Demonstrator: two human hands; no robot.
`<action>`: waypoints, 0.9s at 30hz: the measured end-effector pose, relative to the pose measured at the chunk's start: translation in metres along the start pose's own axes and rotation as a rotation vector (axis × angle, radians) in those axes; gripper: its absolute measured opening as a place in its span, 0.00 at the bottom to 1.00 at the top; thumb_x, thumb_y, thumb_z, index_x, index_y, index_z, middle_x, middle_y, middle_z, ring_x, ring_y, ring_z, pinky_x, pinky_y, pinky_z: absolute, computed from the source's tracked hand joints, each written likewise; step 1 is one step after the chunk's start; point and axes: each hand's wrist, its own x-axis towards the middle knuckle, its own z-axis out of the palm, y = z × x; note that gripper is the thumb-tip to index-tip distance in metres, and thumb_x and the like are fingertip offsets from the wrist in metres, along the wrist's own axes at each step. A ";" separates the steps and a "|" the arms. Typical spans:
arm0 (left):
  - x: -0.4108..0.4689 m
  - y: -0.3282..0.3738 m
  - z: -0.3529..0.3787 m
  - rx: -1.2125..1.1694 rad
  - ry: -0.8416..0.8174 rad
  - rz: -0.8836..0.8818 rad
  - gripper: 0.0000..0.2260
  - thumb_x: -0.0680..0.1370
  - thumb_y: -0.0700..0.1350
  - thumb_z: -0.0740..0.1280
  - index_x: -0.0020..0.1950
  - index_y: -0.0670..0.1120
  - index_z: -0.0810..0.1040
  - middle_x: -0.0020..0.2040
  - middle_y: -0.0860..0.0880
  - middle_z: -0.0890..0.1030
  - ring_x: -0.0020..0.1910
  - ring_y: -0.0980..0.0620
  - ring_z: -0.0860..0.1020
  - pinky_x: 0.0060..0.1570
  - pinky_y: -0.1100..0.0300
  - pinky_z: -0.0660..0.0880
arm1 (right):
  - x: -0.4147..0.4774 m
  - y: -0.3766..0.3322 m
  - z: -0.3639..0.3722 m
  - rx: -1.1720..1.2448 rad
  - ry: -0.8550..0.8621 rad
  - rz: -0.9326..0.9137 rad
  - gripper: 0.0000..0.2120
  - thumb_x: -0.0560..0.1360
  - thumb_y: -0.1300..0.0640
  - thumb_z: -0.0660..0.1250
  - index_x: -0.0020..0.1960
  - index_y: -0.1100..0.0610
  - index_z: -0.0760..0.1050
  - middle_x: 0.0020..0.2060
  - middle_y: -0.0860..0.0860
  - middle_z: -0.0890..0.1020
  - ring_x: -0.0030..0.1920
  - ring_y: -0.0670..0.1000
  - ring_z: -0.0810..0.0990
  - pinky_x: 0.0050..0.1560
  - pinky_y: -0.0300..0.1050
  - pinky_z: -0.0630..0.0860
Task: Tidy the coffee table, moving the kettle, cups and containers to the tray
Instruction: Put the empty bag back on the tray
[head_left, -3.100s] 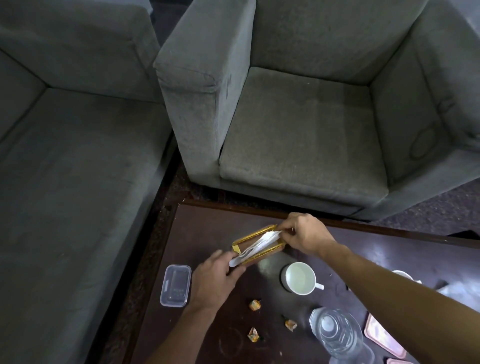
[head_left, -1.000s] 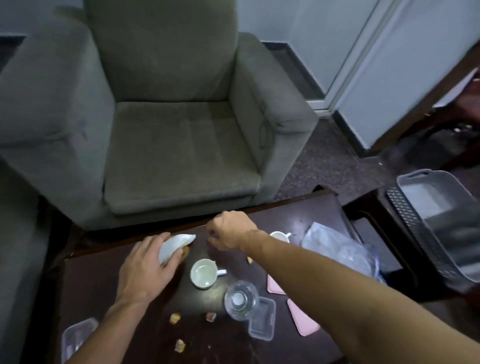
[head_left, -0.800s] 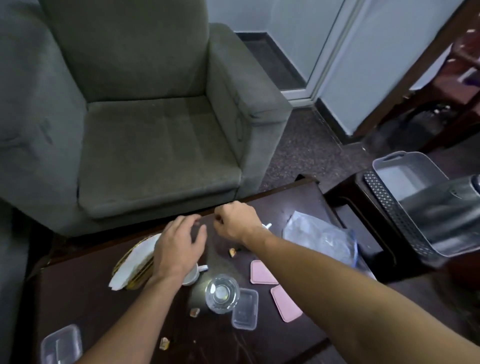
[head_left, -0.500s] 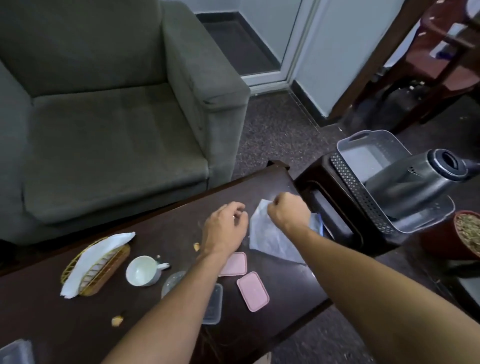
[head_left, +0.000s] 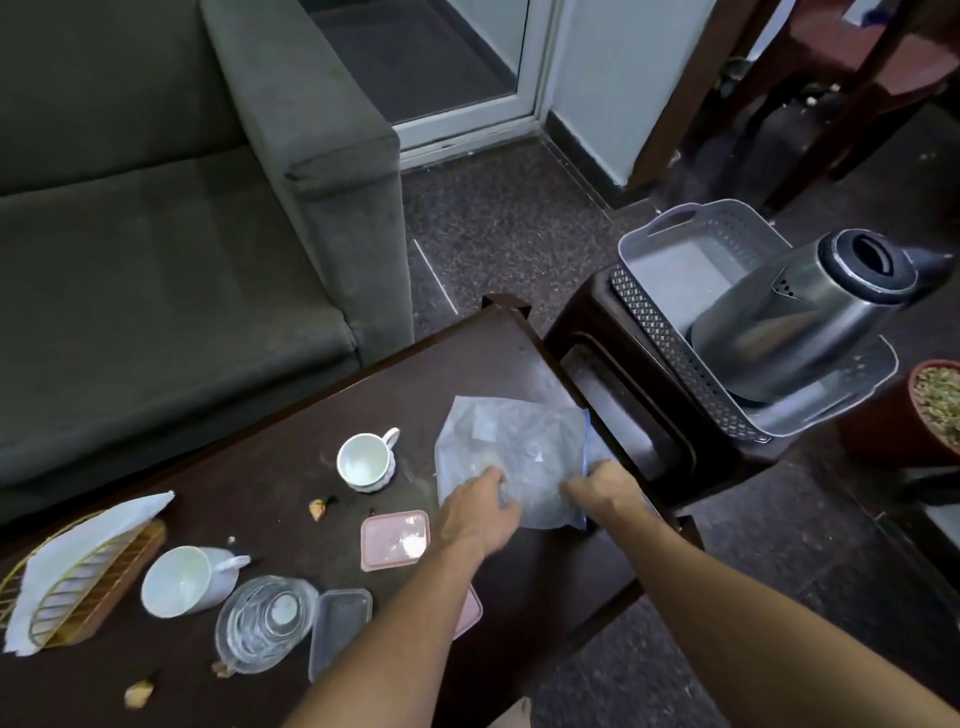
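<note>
A clear plastic bag (head_left: 511, 447) lies at the right end of the dark coffee table (head_left: 457, 364). My left hand (head_left: 480, 512) and my right hand (head_left: 602, 491) both grip its near edge. Two white cups stand on the table, one near the middle (head_left: 366, 462) and one further left (head_left: 184, 579). A glass jar (head_left: 265, 623), a clear container (head_left: 337, 626) and a pink lid (head_left: 396, 539) lie close to my left forearm. The steel kettle (head_left: 800, 322) stands in the grey tray (head_left: 670, 249) on a side table.
A gold wire napkin holder (head_left: 78, 582) with a white napkin sits at the table's left end. Small crumpled wrappers (head_left: 318, 509) lie scattered on the table. A grey armchair (head_left: 197, 218) stands behind it. A potted plant (head_left: 935, 405) is at the far right.
My view swung right from the napkin holder to the table's right end. Both hands left the holder, moved right and took hold of the plastic bag.
</note>
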 end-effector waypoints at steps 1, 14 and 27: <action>0.000 -0.001 0.001 0.039 0.010 0.008 0.18 0.79 0.51 0.63 0.68 0.51 0.74 0.64 0.48 0.79 0.64 0.44 0.77 0.65 0.50 0.74 | 0.000 -0.002 -0.002 -0.002 0.014 -0.066 0.13 0.65 0.54 0.67 0.46 0.58 0.83 0.45 0.58 0.84 0.48 0.60 0.83 0.49 0.51 0.83; -0.069 0.065 -0.243 -0.514 0.152 0.338 0.58 0.55 0.61 0.84 0.80 0.53 0.61 0.73 0.56 0.71 0.74 0.58 0.67 0.69 0.63 0.67 | -0.147 -0.155 -0.176 -0.352 0.144 -1.168 0.05 0.68 0.60 0.71 0.40 0.56 0.74 0.66 0.54 0.79 0.64 0.50 0.78 0.54 0.28 0.67; -0.288 0.108 -0.453 -0.513 0.584 0.672 0.07 0.80 0.42 0.70 0.44 0.49 0.86 0.39 0.57 0.86 0.38 0.65 0.78 0.42 0.70 0.74 | -0.396 -0.319 -0.280 -0.284 0.298 -1.399 0.21 0.70 0.51 0.78 0.59 0.52 0.74 0.49 0.48 0.84 0.47 0.51 0.83 0.53 0.48 0.80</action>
